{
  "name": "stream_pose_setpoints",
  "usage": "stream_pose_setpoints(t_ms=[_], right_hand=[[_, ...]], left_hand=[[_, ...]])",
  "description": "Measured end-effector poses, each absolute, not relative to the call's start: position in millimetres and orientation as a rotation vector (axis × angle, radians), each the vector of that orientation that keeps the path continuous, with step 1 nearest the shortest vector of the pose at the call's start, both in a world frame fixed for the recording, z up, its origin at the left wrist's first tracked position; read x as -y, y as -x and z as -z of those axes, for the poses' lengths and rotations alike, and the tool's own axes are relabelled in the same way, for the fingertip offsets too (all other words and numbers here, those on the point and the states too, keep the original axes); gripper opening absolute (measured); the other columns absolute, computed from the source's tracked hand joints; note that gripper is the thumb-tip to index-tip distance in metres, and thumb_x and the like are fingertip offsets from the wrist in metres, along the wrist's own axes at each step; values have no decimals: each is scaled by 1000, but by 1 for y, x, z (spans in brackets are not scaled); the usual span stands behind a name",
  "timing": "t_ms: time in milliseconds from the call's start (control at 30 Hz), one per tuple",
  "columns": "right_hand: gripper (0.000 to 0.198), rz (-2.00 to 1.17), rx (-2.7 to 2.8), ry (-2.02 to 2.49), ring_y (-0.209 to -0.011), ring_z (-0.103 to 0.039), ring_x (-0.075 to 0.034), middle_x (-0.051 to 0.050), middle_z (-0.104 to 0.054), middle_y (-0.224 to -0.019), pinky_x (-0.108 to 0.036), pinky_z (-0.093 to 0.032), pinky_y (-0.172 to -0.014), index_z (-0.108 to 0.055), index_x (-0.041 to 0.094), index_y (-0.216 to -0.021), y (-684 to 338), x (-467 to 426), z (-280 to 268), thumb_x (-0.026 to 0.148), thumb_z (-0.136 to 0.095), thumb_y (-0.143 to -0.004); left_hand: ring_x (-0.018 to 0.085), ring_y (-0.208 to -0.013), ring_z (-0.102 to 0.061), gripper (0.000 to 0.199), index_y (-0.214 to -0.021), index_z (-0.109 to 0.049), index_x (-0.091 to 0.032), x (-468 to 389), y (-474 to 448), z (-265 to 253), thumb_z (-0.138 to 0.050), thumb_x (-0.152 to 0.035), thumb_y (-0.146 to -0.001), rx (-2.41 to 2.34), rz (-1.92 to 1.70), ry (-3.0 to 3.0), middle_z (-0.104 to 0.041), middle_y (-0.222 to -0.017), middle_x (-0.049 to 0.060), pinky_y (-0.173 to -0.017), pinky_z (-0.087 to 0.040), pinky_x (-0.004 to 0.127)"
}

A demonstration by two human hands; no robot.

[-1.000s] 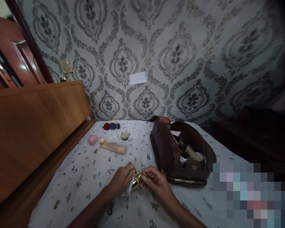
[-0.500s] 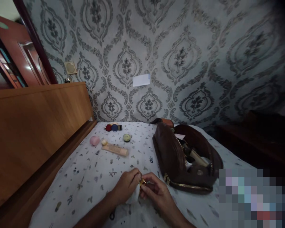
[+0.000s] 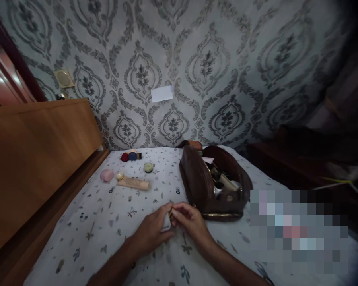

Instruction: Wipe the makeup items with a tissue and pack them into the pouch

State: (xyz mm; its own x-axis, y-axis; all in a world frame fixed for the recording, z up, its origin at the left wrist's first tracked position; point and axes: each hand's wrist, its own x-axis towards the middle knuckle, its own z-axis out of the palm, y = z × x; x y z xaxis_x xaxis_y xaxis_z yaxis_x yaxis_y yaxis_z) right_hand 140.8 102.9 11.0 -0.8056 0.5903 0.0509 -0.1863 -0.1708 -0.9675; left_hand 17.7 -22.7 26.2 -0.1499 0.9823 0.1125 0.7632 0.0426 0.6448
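Note:
My left hand (image 3: 152, 228) is closed around a small white item with a gold part (image 3: 170, 213), mostly hidden by the fingers. The fingertips of my right hand (image 3: 191, 220) pinch its gold part from the other side. Both hands meet low over the patterned white sheet (image 3: 107, 226). Just beyond my right hand stands an unzipped brown bag (image 3: 197, 178) with several cosmetic items inside. A peach-coloured tube (image 3: 134, 183) lies on the sheet ahead of my left hand.
Around the tube are a pink rounded object (image 3: 106, 175), a small cream-coloured piece (image 3: 119, 175) and a round green-topped jar (image 3: 148, 167). Red and blue round items (image 3: 132, 156) lie near the wall. A wooden board (image 3: 41, 159) borders the left side; a pixelated patch covers the lower right.
The view has swung right, so the bag and the small items appear further left. My hands have drawn closer together, and less of the white and gold item shows.

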Motion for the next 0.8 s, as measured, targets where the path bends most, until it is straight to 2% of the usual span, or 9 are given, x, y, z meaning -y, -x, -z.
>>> stream_pose_setpoints(t_ms=[100, 200, 300, 400, 467, 533, 800], right_hand=[[47, -1998, 1598, 420, -66, -63, -15, -2, -69, -72, -28, -49, -65, -69, 17, -93, -141, -101, -9, 57, -80, -69], [51, -2077, 1548, 386, -78, -67, -18, -2, -72, -82, -31, -51, -77, -63, 21, -107, -144, -99, -9, 53, -80, -71], [49, -2112, 1568, 349, -87, -69, -21, -3, -72, -84, -35, -50, -85, -61, 22, -109, -147, -95, -12, 57, -73, -77], [43, -2011, 1697, 291, -96, -66, -21, -5, -71, -95, -36, -48, -91, -62, 21, -108, -149, -90, -15, 55, -68, -83], [39, -1942, 1810, 248, -100, -64, -21, -7, -69, -103, -35, -48, -92, -63, 21, -108, -148, -86, -14, 52, -67, -84], [39, -1942, 1880, 217, -100, -64, -21, -7, -68, -105, -35, -49, -90, -62, 20, -109, -147, -82, -11, 50, -68, -84], [49, -2062, 1920, 255, -81, -64, -16, 1, -67, -88, -31, -49, -77, -54, 22, -114, -143, -77, -6, 32, -78, -73]], left_hand=[[25, -133, -50, 72, -149, -30, -27, 23, -21, -17, -59, -14, -84, -1971, -884, -1836, -48, -148, 10, -110, -44, 44], [23, -120, -59, 55, -141, -43, -25, 22, -24, -17, -55, -17, -88, -1973, -982, -1868, -60, -134, 10, -101, -50, 40], [20, -103, -66, 31, -122, -56, -22, 20, -26, -24, -51, -23, -91, -2006, -1163, -1810, -69, -113, 8, -91, -52, 34], [16, -77, -66, 15, -96, -60, -21, 19, -23, -33, -50, -30, -93, -2109, -1283, -1649, -70, -85, 1, -74, -51, 27], [12, -60, -58, 20, -82, -57, -21, 20, -20, -39, -49, -35, -93, -2193, -1334, -1521, -61, -66, -4, -62, -45, 23], [11, -52, -51, 28, -73, -54, -20, 22, -17, -42, -48, -39, -93, -2233, -1397, -1416, -54, -57, -6, -57, -40, 23], [14, -54, -57, 52, -61, -62, -18, 20, -22, -44, -41, -50, -95, -2056, -1617, -1259, -62, -56, 0, -60, -43, 26]])
